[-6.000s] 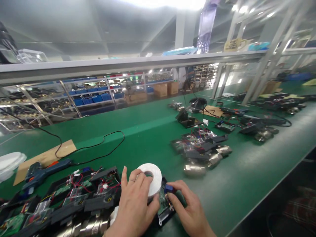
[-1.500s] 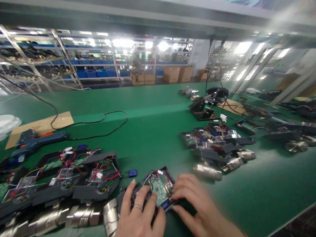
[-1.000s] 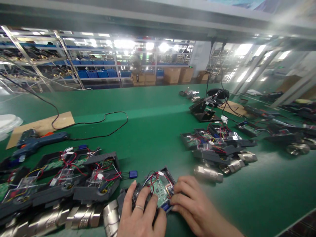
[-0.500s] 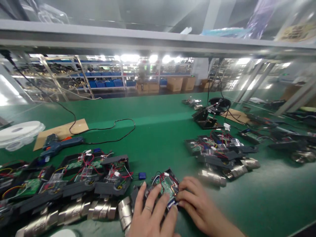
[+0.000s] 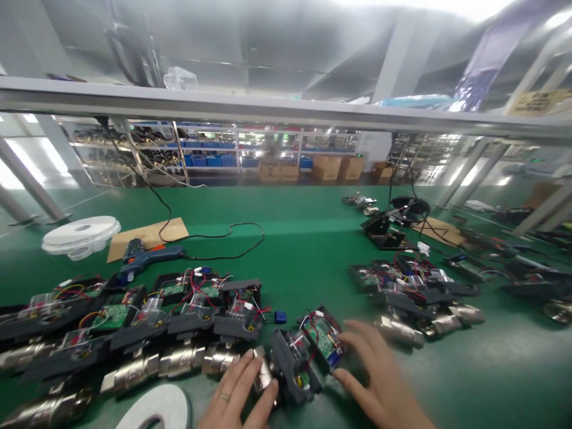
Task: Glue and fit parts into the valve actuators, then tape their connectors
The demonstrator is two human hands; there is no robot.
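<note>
Head cam: L hand (image 5: 236, 398) draped over metal fitting (image 5: 264, 372) on black cover (image 5: 286, 360), thumb & fingers either side; can't tell if firm grip. R hand (image 5: 379, 374) motion-blurred, thumb & fingers parted at R edge of black housing (image 5: 332, 319) w/ green PCB (image 5: 327, 341); contact unclear. Housing on desk (image 5: 308, 262) btwn hands, just R of cover. White roll (image 5: 168, 400) near L hand, similar units (image 5: 235, 326) further L.

Left hand (image 5: 239, 393) palm-down, right hand (image 5: 373, 369) loosely curved, blurred
</note>
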